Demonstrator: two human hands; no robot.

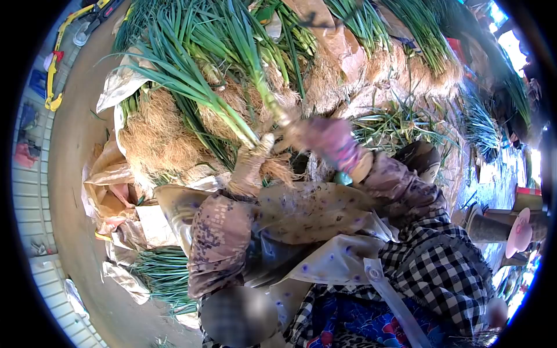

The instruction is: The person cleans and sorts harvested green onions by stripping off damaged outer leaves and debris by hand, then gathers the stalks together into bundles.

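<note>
My left hand (249,165), in a dirty tan glove, is closed around the lower white stalks of several green onions (223,113). Their green leaves fan up and to the left, and stringy roots hang below. Beside it, my right hand (328,141), in a purple-pink glove, is smeared by motion. Its fingers appear closed at the root end of a thicker green onion (264,90) that slants up and left. A plastic apron (316,211) with purple dots and dirt covers my lap beneath both hands.
Heaped green onions with tan roots (159,124) lie ahead, partly on brown wrapping (342,43). Loose green trimmings (400,124) lie to the right. Another bundle (165,275) rests at lower left. A yellow-framed object (53,75) stands by the tiled edge. A pink round object (518,232) is at far right.
</note>
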